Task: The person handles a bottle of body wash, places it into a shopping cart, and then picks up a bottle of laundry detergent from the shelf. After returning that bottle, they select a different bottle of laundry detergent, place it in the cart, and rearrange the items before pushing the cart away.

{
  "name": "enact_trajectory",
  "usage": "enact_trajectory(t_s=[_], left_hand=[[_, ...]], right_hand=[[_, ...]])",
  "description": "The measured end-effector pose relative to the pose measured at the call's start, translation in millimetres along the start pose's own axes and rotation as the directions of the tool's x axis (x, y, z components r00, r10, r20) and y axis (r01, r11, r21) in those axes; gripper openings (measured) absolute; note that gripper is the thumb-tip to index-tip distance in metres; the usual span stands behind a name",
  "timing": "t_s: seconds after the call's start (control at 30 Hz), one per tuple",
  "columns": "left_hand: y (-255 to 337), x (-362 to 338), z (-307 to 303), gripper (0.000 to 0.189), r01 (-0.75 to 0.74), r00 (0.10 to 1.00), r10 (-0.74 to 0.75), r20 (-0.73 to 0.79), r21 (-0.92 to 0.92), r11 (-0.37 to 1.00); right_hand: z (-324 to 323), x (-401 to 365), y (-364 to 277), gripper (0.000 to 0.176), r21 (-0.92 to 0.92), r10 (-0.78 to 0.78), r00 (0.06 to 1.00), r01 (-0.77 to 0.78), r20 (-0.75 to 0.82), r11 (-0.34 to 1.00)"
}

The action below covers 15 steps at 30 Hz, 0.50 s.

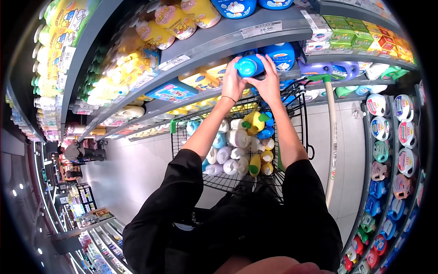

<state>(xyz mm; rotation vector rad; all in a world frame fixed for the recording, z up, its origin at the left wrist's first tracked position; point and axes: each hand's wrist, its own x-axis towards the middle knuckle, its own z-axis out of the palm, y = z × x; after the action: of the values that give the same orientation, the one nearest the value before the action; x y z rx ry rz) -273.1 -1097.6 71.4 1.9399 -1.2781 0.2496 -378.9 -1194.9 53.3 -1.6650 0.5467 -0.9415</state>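
A blue bottle with a lighter blue cap [247,67] is held between my two hands at the front of a lower shelf. My left hand [233,81] wraps its left side, with a thin dark band on the wrist. On the other side, my right hand [267,82] grips it with thumb and fingers. Just behind it on the shelf stands another blue bottle [279,55]. Below my forearms is a black wire shopping cart [219,185] holding several white, yellow and blue bottles [238,138].
A shelf edge with a price tag [261,29] runs above my hands, yellow bottles [175,22] standing on it. A pale pole with a green end [331,128] leans right of the cart. Detergent shelves [385,150] line the right; a person [82,152] stands far left.
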Motion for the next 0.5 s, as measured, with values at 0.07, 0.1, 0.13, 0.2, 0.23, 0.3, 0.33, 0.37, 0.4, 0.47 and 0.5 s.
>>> enact_trajectory(t_s=[0.07,0.1,0.13,0.2,0.23,0.3,0.33,0.37,0.4,0.47,0.5], left_hand=[[-5.6,2.1,1.2,0.064,0.08,0.995,-0.078,0.064,-0.024,0.996],[-10.1,3.4,3.8,0.065,0.118,0.989,-0.114,0.096,-0.037,0.992],[-14.8,4.4,5.9,0.062,0.11,0.988,-0.11,0.105,0.014,0.994],[-20.0,4.3,8.5,0.055,0.124,0.983,-0.127,0.134,0.028,0.992],[-21.1,5.4,9.2,0.052,0.131,0.98,-0.135,0.148,0.036,0.991],[-23.8,6.8,14.2,0.044,0.151,0.976,-0.165,0.143,0.103,0.983],[-26.1,6.7,17.3,0.041,0.161,0.974,-0.18,0.14,0.137,0.977],[-28.6,6.5,20.2,0.039,0.156,0.977,-0.174,0.124,0.144,0.977],[-32.0,5.8,24.0,0.037,0.152,0.979,-0.169,0.11,0.152,0.977],[-39.6,8.1,31.2,0.035,0.192,0.975,-0.206,0.082,0.157,0.969],[-40.2,9.0,32.4,0.034,0.201,0.97,-0.221,0.099,0.177,0.963]], right_hand=[[3.9,4.2,3.7,0.082,-0.003,0.016,1.0,-0.016,0.004,1.0],[5.3,6.3,7.0,0.082,-0.007,0.023,1.0,-0.023,0.003,1.0],[8.0,6.7,11.3,0.083,-0.011,0.023,1.0,-0.023,-0.005,1.0],[11.1,8.4,17.2,0.086,-0.061,0.021,1.0,-0.02,0.0,0.998],[11.8,9.7,19.1,0.087,-0.085,0.019,1.0,-0.018,0.004,0.996],[14.4,11.2,24.7,0.086,-0.095,0.031,0.999,-0.032,-0.01,0.995],[16.0,13.9,28.8,0.085,-0.088,0.038,0.999,-0.039,-0.01,0.995],[17.5,16.1,33.1,0.085,-0.082,0.046,0.999,-0.046,-0.01,0.996],[19.0,17.6,34.1,0.085,-0.091,0.05,0.999,-0.051,-0.014,0.995],[21.5,20.9,35.6,0.086,-0.112,0.057,0.998,-0.059,-0.024,0.992],[21.8,21.5,37.2,0.085,-0.138,0.064,0.998,-0.067,-0.027,0.988]])
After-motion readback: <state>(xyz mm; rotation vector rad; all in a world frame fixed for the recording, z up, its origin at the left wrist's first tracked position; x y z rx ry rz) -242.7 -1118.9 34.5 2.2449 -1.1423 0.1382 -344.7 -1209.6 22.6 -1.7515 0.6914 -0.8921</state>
